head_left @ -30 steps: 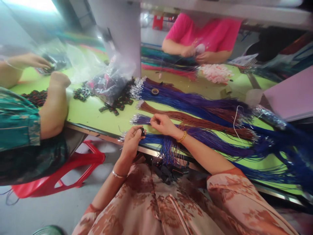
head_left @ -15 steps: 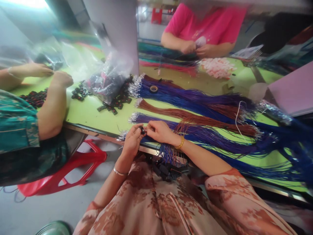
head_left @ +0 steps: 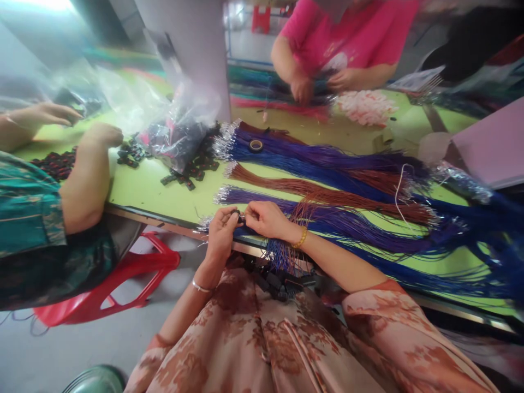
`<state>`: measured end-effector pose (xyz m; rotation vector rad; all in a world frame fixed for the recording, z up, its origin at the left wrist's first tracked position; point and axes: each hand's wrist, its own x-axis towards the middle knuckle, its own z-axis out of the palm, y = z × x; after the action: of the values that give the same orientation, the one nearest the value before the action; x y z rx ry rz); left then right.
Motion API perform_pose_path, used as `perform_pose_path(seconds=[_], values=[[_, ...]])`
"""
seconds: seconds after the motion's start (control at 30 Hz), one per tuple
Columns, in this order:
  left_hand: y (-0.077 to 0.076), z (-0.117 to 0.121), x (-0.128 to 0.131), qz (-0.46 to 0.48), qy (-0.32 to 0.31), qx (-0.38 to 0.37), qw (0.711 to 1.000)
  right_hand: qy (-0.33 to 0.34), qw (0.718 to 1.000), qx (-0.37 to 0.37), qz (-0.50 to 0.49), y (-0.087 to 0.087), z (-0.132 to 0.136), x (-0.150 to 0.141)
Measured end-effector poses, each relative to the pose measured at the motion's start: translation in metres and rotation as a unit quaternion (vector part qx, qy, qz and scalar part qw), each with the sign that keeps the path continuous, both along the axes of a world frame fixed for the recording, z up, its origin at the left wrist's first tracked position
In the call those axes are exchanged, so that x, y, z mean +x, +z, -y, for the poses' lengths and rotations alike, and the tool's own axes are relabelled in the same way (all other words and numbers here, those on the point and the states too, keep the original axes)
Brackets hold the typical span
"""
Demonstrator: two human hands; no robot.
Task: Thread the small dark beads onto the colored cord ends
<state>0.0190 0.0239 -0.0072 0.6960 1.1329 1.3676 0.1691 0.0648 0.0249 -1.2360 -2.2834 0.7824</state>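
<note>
Pinched in my left hand (head_left: 220, 234) is a small black plastic connector housing (head_left: 238, 215), largely covered by the fingers. My right hand (head_left: 264, 218) is closed just beside it, its fingertips on a thin wire end that meets the housing; how far in it sits I cannot tell. Below my right wrist, blue and brown wires (head_left: 279, 255) hang over the table edge. Behind my hands lie a purple-blue wire bundle (head_left: 347, 226) and a brown wire bundle (head_left: 282, 187), both with silvery terminals at their ends. More black housings (head_left: 282, 284) rest in my lap.
On the green table (head_left: 135, 188), a clear plastic bag (head_left: 176, 136) stands among loose black housings (head_left: 190, 177). A tape roll (head_left: 256, 146) lies on blue wires. One co-worker sits at left by a red stool (head_left: 135, 267); another, in pink, works across near pale pink pieces (head_left: 366, 107).
My hands stay together at the housing with hardly any shift. Across the table, the co-worker's hands have moved apart, one lowering to the table. The left co-worker's far hand has opened out.
</note>
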Motion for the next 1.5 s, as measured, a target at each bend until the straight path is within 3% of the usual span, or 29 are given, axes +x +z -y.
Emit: perform_pose_path(seconds=[0.17,0.43,0.63,0.73,0.9,1.03,1.17,1.27,1.43,1.5], values=[[0.0,0.0,0.002,-0.006,-0.01,-0.005,1.0,-0.001,1.0,-0.022,-0.02,-0.002,0.001,-0.001],[0.0,-0.002,0.003,0.031,-0.01,-0.023,0.999,0.056,0.998,0.03,-0.006,0.0,-0.001,0.006],[-0.002,-0.001,0.005,0.004,-0.021,-0.018,1.0,0.053,0.998,0.032,0.016,-0.001,0.0,0.005],[0.001,0.001,0.0,0.005,-0.017,-0.012,1.0,0.072,0.997,0.022,0.014,0.0,-0.01,0.012],[0.012,-0.001,-0.01,0.013,0.046,0.03,0.998,-0.027,0.994,0.039,0.097,-0.002,-0.03,0.032],[0.013,-0.005,-0.009,0.035,0.042,0.032,0.998,0.002,0.991,0.03,0.131,-0.005,-0.037,0.037],[0.007,-0.008,-0.006,0.039,0.023,0.011,0.999,-0.035,0.991,0.043,0.12,-0.001,-0.053,0.029],[0.003,-0.008,-0.007,0.045,0.014,0.004,0.999,-0.073,0.977,0.037,0.195,0.0,-0.067,0.017],[0.001,-0.006,-0.009,0.051,0.004,0.007,0.999,-0.028,0.97,0.044,0.236,-0.004,-0.082,-0.001],[0.0,-0.006,-0.009,0.054,0.004,0.008,0.998,-0.042,0.968,0.062,0.238,-0.006,-0.088,-0.005]])
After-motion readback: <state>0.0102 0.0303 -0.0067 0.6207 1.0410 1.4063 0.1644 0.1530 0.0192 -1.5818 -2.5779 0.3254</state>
